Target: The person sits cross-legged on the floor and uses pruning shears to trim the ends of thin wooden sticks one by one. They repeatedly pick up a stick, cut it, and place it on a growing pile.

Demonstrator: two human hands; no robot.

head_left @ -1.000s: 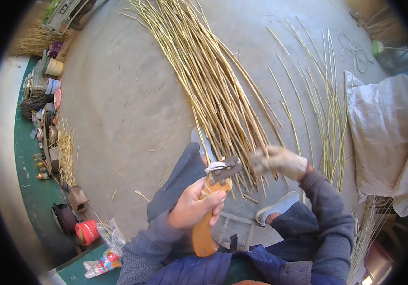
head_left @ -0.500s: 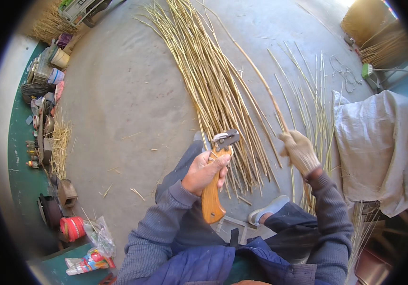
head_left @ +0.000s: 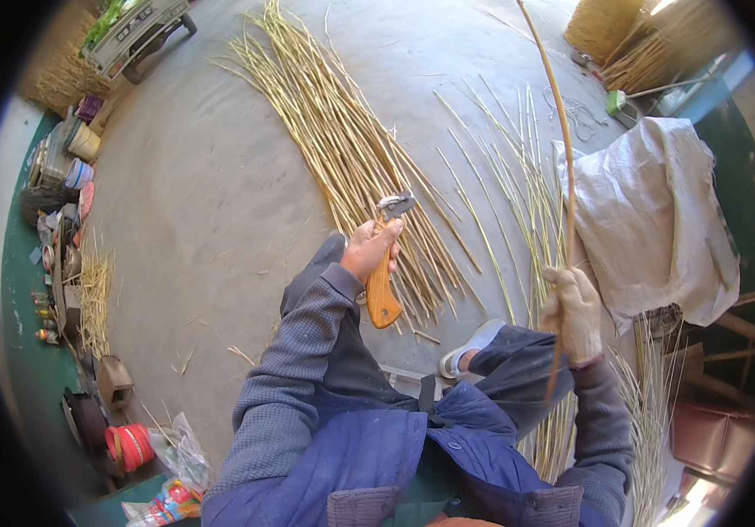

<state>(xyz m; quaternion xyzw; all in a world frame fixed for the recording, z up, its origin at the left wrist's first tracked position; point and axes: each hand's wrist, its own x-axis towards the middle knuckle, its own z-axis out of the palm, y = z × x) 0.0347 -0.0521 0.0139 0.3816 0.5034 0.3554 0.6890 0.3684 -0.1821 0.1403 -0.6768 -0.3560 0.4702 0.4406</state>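
Left hand (head_left: 370, 249) clamped round the knife (head_left: 383, 279), blade up over the pile (head_left: 351, 158), gloved right hand (head_left: 575, 314) gripping one long cane (head_left: 562, 176) raised well off to the right, which looks whippy enough to slip the blade toward that glove.

stalk (head_left: 562, 158) top cut off by edge, tool (head_left: 383, 263) handle part-hidden by left hand (head_left: 368, 249)

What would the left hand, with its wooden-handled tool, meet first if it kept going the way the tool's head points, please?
Probably the big bundle of yellow stalks on the floor: the tool in the left hand points up-frame over it, though depth is unclear.
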